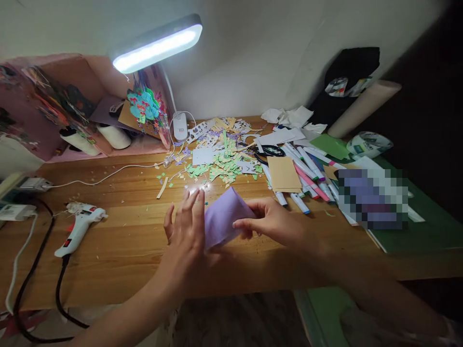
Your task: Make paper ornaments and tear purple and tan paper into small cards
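Observation:
A piece of purple paper, perhaps folded, stands tilted above the wooden desk between my hands. My right hand pinches its right edge, thumb in front and fingers behind. My left hand is upright at the paper's left side with its fingers stretched out, resting against or very near the edge; the contact is partly hidden. Just beyond the paper lies a heap of green, tan, white and purple paper scraps. Tan paper rectangles rest on a pile of markers to the right.
A glue gun with a black cord lies at the left, near plugs and cables. A lit lamp hangs above the desk. Pink shelves stand at the back left. A tape roll and green mat are at the right.

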`<action>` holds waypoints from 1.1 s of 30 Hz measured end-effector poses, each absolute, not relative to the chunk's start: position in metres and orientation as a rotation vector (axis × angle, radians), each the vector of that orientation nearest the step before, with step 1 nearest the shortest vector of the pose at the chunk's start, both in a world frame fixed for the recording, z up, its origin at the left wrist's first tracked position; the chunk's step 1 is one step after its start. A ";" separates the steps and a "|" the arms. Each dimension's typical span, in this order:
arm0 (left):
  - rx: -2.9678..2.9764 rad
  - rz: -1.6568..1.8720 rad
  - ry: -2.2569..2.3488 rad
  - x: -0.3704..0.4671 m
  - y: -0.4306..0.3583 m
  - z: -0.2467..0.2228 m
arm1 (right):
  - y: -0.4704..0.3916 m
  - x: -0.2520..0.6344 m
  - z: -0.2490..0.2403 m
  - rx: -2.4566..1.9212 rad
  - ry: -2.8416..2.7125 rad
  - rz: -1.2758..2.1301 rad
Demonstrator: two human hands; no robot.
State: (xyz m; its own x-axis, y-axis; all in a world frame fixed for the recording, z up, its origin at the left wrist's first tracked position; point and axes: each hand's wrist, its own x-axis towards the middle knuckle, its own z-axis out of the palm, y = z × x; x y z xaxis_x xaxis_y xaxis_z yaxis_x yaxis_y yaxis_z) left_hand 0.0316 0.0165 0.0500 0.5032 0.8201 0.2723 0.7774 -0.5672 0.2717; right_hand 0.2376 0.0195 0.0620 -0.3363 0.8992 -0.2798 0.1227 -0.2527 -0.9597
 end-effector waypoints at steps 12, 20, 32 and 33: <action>1.853 0.559 1.259 0.026 0.036 0.035 | 0.052 0.261 0.019 -1.490 -1.458 1.390; 2.791 0.313 1.199 0.043 0.057 0.007 | 0.058 0.263 0.006 -1.515 -1.695 1.103; 3.075 0.014 1.112 0.055 0.078 0.002 | 0.050 0.255 0.004 -1.669 -1.689 0.982; 3.078 0.023 1.108 0.055 0.078 0.001 | 0.048 0.253 0.005 -1.694 -1.705 0.958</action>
